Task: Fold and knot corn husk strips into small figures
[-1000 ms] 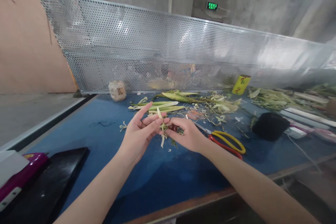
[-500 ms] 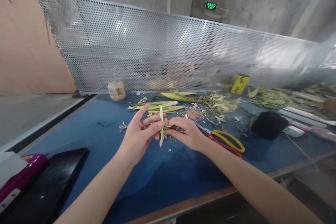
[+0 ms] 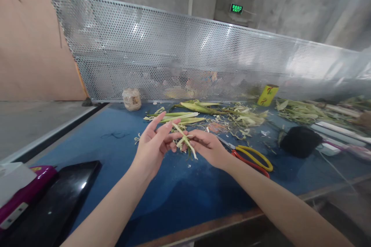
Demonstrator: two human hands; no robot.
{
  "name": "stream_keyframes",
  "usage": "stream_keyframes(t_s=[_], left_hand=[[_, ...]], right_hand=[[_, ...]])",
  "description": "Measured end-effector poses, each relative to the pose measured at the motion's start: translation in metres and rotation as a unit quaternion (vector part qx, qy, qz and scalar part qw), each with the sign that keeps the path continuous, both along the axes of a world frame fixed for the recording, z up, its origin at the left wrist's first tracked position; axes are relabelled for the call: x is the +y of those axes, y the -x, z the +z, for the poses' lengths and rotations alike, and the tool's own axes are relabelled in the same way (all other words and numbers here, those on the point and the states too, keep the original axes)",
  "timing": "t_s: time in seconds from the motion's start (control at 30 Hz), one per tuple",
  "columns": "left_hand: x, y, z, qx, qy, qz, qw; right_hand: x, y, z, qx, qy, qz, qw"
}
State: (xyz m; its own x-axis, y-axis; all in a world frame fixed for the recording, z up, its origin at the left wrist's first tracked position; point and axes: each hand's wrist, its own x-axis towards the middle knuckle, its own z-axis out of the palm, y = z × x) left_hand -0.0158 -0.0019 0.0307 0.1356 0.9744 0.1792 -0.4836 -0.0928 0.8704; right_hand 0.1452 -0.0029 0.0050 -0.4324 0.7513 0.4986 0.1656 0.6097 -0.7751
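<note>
Above the blue tabletop, my right hand (image 3: pixel 208 147) pinches a small bundle of pale green leaf strips (image 3: pixel 184 139) between thumb and fingers. The strips cross one another, and one long strip slants from upper left to lower right. My left hand (image 3: pixel 153 144) holds the bundle's other side: the thumb is by the slanting strip's upper end, one finger points up and away, and the others curl beneath. The fingers partly hide the bundle's middle. Just right of my right hand lie scissors (image 3: pixel 252 158) with one yellow and one red handle. Behind my hands rests a pile of cut green leaf strips (image 3: pixel 185 119).
A perforated metal screen (image 3: pixel 162 46) runs along the back edge. Before it stand a wrapped whitish roll (image 3: pixel 131 99) and a yellow can (image 3: pixel 268 95). A black tray (image 3: pixel 78 185) is at left; a black fuzzy object (image 3: pixel 301 141) and more leaves (image 3: pixel 298 110) are at right.
The pale strip has turned from upright to slanting, its lower end now to the right. My left thumb has moved up along it. The view has shifted slightly.
</note>
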Motion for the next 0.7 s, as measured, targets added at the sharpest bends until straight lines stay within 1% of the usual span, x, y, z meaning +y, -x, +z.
stream_keyframes(t_s=[0.07,0.13,0.23,0.3,0.43,0.6,0.7], left_hand=[[0.000,0.001,-0.001,0.001,-0.024,0.006,1.000],[0.000,0.001,-0.004,0.015,-0.070,-0.004,0.997],[-0.001,-0.002,-0.010,0.083,-0.147,-0.023,0.985],[-0.001,-0.004,-0.013,0.127,-0.175,-0.015,0.976],[0.001,-0.003,-0.014,0.170,-0.179,0.027,0.969],[0.002,-0.002,-0.014,0.195,-0.177,0.045,0.964],[0.003,-0.002,-0.016,0.199,-0.167,0.054,0.964]], right_hand=[[0.000,0.001,0.001,0.021,0.006,0.005,1.000],[0.001,0.002,0.002,0.051,0.023,-0.004,0.998],[0.003,0.002,0.002,0.080,0.046,-0.046,0.995],[0.005,0.002,0.001,0.071,0.042,-0.062,0.995],[0.007,0.001,-0.003,0.030,0.012,-0.065,0.997],[0.006,0.001,-0.003,-0.026,-0.016,-0.098,0.995],[0.003,0.000,-0.001,-0.088,-0.068,-0.117,0.987]])
